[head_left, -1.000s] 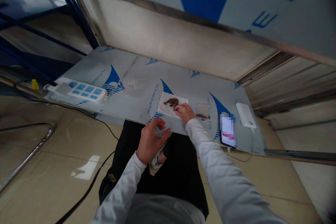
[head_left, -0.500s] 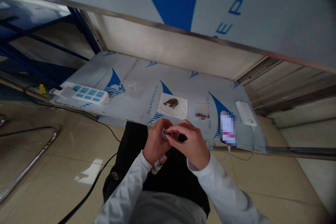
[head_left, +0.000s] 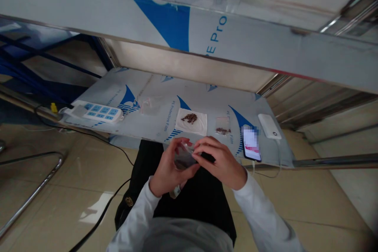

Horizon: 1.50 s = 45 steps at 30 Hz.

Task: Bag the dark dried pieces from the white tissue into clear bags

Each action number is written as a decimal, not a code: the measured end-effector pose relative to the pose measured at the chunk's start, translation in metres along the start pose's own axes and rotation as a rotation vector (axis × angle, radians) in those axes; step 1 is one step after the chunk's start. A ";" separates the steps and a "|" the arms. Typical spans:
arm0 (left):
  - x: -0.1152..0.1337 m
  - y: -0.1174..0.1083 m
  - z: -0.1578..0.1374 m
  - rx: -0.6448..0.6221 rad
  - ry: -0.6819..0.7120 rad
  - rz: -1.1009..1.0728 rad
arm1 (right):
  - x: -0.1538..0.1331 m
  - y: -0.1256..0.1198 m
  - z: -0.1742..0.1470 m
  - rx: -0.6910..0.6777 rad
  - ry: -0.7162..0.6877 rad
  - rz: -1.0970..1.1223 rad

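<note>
A small clear plastic bag is held over my lap, in front of the shelf's near edge. My left hand curls around its left side, with the thumb below. At the bag's upper right edge, the fingertips of my right hand are pinched together; whether a small piece is also between them I cannot make out. Just beyond my hands, a pile of small brown pieces lies on a white square sheet. To its right is a little zip bag with similar brown pieces at its bottom.
A phone and a white power bank joined to cables lie at the shelf's right. Toward the left are a power strip and crumpled clear bags. An upper shelf overhangs the lower one.
My hands have moved slightly apart, and the clear bag now shows spread between them. The dark piece seen at my fingertips earlier is no longer visible. The camera has tilted upward, revealing the upper shelf's top.
</note>
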State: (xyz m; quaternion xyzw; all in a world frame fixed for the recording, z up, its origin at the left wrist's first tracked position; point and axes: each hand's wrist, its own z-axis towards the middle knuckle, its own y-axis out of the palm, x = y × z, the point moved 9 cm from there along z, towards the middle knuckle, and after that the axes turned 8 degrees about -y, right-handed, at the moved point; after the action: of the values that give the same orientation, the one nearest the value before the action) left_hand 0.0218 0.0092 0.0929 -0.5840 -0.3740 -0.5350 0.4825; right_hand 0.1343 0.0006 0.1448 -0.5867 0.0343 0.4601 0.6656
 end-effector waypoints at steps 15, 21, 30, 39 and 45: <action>-0.017 -0.018 -0.006 0.191 -0.237 -0.399 | 0.037 0.025 -0.024 0.312 0.398 0.607; -0.013 -0.016 -0.003 0.138 -0.228 -0.401 | 0.037 0.028 -0.031 0.375 0.403 0.672; -0.016 -0.018 -0.006 0.150 -0.190 -0.330 | 0.046 0.037 -0.040 0.417 0.536 0.845; -0.017 -0.005 -0.002 0.045 -0.243 -0.289 | 0.047 0.035 -0.046 0.463 0.510 0.855; -0.025 -0.005 -0.004 0.070 -0.250 -0.241 | 0.052 0.041 -0.053 0.472 0.568 0.843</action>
State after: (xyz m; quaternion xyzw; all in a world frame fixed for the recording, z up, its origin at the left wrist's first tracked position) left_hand 0.0126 0.0086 0.0693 -0.5795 -0.5169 -0.4989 0.3848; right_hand 0.1630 -0.0173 0.0672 -0.4583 0.5458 0.4903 0.5017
